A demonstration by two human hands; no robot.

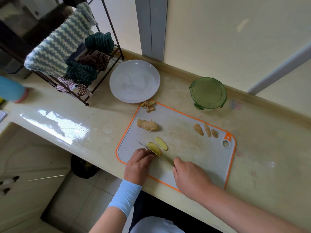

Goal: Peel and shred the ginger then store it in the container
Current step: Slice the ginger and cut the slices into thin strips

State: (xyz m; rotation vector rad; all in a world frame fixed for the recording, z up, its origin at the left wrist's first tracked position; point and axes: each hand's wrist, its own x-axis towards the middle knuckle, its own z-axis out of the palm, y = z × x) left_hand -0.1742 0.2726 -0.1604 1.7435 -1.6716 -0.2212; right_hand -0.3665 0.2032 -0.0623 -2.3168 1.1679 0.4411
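Head view: left hand (138,163) curls fingers (146,153) on ginger (154,148) (knuckles up), right hand (189,176) grips knife (165,160).

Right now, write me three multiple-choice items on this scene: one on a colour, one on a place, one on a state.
1. What colour rims the cutting board?
A) orange B) green C) blue

2. Where is the white plate?
A) on the board B) on the counter beyond the board's far left corner C) in the rack

3. The lid of the green container is:
A) lying beside it B) seated on it C) on the plate

Answers: A, an orange band edges the board all round; B, the plate rests on the counter past the board's corner; B, the lid covers the container's top.
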